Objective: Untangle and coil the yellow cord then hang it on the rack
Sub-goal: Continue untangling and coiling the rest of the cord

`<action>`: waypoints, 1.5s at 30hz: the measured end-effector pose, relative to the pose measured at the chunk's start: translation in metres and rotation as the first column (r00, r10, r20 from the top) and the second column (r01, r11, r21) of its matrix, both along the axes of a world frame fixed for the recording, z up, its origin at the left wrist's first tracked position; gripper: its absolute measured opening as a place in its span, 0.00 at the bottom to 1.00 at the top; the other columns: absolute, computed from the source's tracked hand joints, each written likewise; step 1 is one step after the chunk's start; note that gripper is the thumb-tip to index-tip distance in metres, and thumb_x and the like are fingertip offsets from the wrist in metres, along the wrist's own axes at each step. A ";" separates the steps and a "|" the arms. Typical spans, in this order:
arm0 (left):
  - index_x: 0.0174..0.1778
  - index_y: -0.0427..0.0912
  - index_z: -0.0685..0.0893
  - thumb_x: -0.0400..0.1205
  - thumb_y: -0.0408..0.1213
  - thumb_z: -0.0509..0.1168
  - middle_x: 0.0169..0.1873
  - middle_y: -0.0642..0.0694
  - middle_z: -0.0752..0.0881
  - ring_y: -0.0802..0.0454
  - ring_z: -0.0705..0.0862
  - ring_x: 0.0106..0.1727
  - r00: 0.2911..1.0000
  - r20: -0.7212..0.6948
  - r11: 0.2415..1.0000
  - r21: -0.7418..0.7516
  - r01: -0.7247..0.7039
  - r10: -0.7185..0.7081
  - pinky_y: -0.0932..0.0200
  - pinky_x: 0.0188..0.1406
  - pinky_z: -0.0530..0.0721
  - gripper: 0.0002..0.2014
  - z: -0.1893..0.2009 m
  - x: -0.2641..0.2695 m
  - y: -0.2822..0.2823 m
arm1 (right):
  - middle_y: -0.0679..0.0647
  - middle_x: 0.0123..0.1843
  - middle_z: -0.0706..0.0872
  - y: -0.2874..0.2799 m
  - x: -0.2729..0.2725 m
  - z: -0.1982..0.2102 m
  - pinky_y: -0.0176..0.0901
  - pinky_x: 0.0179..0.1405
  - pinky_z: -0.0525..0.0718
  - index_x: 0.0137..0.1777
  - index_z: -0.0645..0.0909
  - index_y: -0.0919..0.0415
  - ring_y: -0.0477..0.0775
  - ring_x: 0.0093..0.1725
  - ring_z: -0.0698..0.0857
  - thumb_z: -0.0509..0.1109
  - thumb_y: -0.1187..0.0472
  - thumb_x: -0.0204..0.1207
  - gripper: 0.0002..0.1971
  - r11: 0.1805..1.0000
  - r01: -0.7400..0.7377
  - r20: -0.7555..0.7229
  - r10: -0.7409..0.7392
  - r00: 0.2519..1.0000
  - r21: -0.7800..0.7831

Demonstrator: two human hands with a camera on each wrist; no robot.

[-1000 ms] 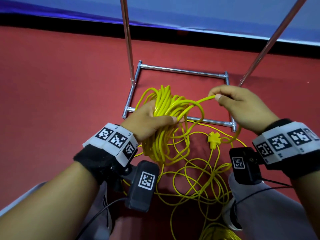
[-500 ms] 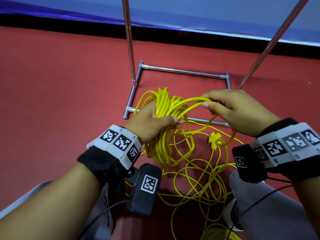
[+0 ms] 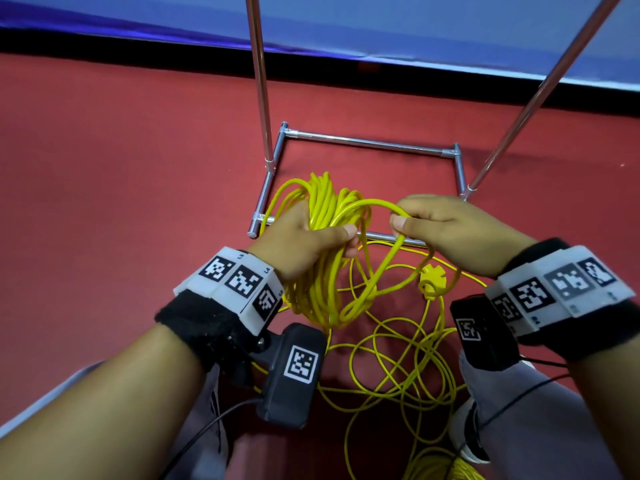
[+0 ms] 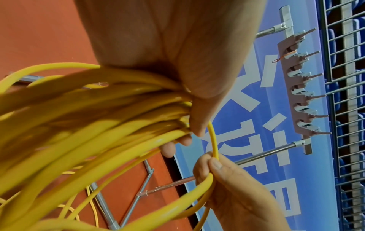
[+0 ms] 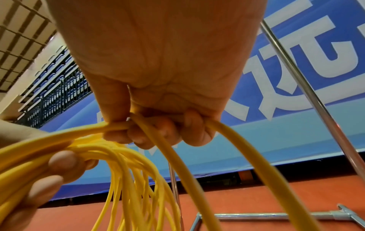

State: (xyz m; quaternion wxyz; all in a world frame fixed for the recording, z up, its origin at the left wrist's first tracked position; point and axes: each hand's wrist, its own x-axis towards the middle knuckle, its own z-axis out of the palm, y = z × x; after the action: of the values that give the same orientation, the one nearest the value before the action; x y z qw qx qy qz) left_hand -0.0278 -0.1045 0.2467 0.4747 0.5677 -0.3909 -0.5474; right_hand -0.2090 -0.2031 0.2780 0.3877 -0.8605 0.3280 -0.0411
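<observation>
My left hand (image 3: pixel 311 237) grips a thick bundle of coiled yellow cord (image 3: pixel 322 216), fingers and thumb wrapped round the loops (image 4: pixel 110 112). Close beside it on the right, my right hand (image 3: pixel 446 226) pinches a single strand of the same cord (image 5: pixel 197 164) between thumb and curled fingers, forming a fresh loop next to the bundle. Loose tangled cord (image 3: pixel 398 355) lies on the red floor below, with its yellow plug (image 3: pixel 433 277) under my right wrist. The rack's metal base frame (image 3: pixel 367 142) sits on the floor just beyond my hands. Its hook bar (image 4: pixel 302 87) shows in the left wrist view.
Two chrome uprights (image 3: pixel 258 74) (image 3: pixel 540 88) rise from the frame's sides. A blue banner wall (image 3: pixel 381 26) stands behind the rack. My knees and a shoe (image 3: pixel 467 434) are at the bottom, among more cord on the floor.
My right hand has moved left and slightly down, carrying its strand towards the bundle in my left hand. The loop between the two hands has grown shorter. My left hand stays put.
</observation>
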 end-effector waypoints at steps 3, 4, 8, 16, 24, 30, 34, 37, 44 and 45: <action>0.42 0.32 0.79 0.83 0.27 0.63 0.30 0.40 0.83 0.55 0.82 0.25 0.997 0.035 0.997 -0.003 0.072 -0.072 0.62 0.24 0.81 0.05 0.001 0.000 0.000 | 0.52 0.36 0.71 -0.002 0.000 -0.001 0.39 0.38 0.68 0.38 0.74 0.69 0.43 0.36 0.70 0.61 0.60 0.84 0.15 1.000 -0.009 0.010 0.009 1.000 0.022; 0.42 0.33 0.79 0.83 0.28 0.64 0.31 0.40 0.83 0.54 0.82 0.25 0.996 0.033 0.997 0.003 0.082 -0.082 0.62 0.24 0.81 0.05 0.001 -0.001 0.000 | 0.52 0.36 0.72 -0.002 0.000 -0.002 0.41 0.40 0.69 0.39 0.74 0.68 0.43 0.36 0.71 0.60 0.59 0.84 0.14 1.000 -0.005 0.012 0.005 1.000 0.025; 0.44 0.41 0.80 0.81 0.31 0.68 0.34 0.41 0.85 0.47 0.83 0.35 0.990 0.039 0.990 -0.018 0.139 -0.138 0.56 0.37 0.85 0.03 -0.001 -0.009 0.002 | 0.46 0.36 0.79 0.006 0.009 -0.008 0.36 0.40 0.73 0.44 0.74 0.53 0.40 0.36 0.75 0.61 0.60 0.83 0.06 1.000 -0.015 0.067 0.016 0.998 -0.018; 0.35 0.44 0.80 0.65 0.35 0.77 0.24 0.51 0.83 0.54 0.80 0.25 0.993 0.080 0.996 0.012 0.084 -0.085 0.60 0.31 0.79 0.11 -0.006 -0.008 -0.002 | 0.51 0.43 0.79 0.001 0.004 -0.014 0.34 0.44 0.76 0.55 0.76 0.52 0.45 0.42 0.77 0.67 0.63 0.80 0.07 0.993 0.067 0.264 -0.092 0.960 0.099; 0.34 0.42 0.81 0.62 0.39 0.76 0.26 0.46 0.83 0.49 0.80 0.27 0.996 0.082 1.000 -0.014 -0.025 0.026 0.57 0.33 0.79 0.11 -0.003 0.004 -0.005 | 0.47 0.40 0.87 -0.016 -0.021 -0.030 0.48 0.55 0.80 0.52 0.80 0.47 0.44 0.43 0.83 0.62 0.65 0.82 0.10 0.993 0.026 0.034 -0.030 0.999 0.113; 0.36 0.41 0.82 0.64 0.36 0.78 0.25 0.46 0.82 0.53 0.80 0.24 0.999 0.043 0.999 0.015 0.029 -0.030 0.60 0.30 0.80 0.12 -0.002 0.002 -0.004 | 0.42 0.45 0.87 -0.008 -0.004 -0.032 0.30 0.47 0.77 0.62 0.79 0.43 0.42 0.45 0.83 0.64 0.61 0.82 0.14 0.996 0.015 0.081 -0.008 0.997 -0.092; 0.35 0.39 0.79 0.75 0.33 0.73 0.21 0.48 0.80 0.56 0.78 0.21 1.000 0.019 1.000 0.009 0.009 -0.009 0.64 0.23 0.79 0.09 0.003 -0.003 -0.003 | 0.36 0.39 0.84 -0.012 -0.002 -0.037 0.25 0.39 0.73 0.54 0.85 0.49 0.35 0.39 0.81 0.71 0.61 0.77 0.09 0.978 0.106 0.118 -0.085 0.989 -0.182; 0.36 0.40 0.79 0.68 0.40 0.79 0.21 0.49 0.79 0.54 0.78 0.22 0.999 0.044 1.000 -0.010 -0.029 0.029 0.63 0.25 0.79 0.15 0.003 -0.001 -0.004 | 0.39 0.33 0.84 -0.015 -0.005 -0.043 0.30 0.37 0.76 0.41 0.83 0.47 0.44 0.32 0.81 0.77 0.60 0.71 0.07 0.970 0.214 0.159 -0.195 0.968 -0.117; 0.35 0.41 0.79 0.80 0.47 0.67 0.26 0.46 0.79 0.54 0.77 0.24 0.991 -0.136 0.995 0.091 0.032 -0.020 0.62 0.25 0.80 0.15 0.013 -0.002 -0.003 | 0.43 0.36 0.80 -0.017 -0.004 -0.048 0.32 0.39 0.72 0.44 0.81 0.48 0.39 0.38 0.78 0.71 0.62 0.77 0.07 0.973 0.147 0.176 -0.115 0.978 -0.181; 0.35 0.40 0.79 0.82 0.48 0.63 0.25 0.46 0.79 0.54 0.77 0.24 0.983 -0.178 0.990 0.129 0.056 -0.033 0.62 0.25 0.80 0.16 0.015 -0.001 -0.003 | 0.46 0.39 0.79 -0.017 -0.003 -0.048 0.28 0.40 0.70 0.47 0.83 0.49 0.41 0.41 0.78 0.70 0.63 0.77 0.06 0.968 0.128 0.177 -0.090 0.980 -0.215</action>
State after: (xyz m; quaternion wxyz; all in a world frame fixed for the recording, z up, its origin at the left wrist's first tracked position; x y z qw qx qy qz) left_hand -0.0289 -0.1072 0.2618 0.4560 0.5387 -0.3227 -0.6307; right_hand -0.2122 -0.2204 0.2302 0.3108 -0.8730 0.3347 -0.1710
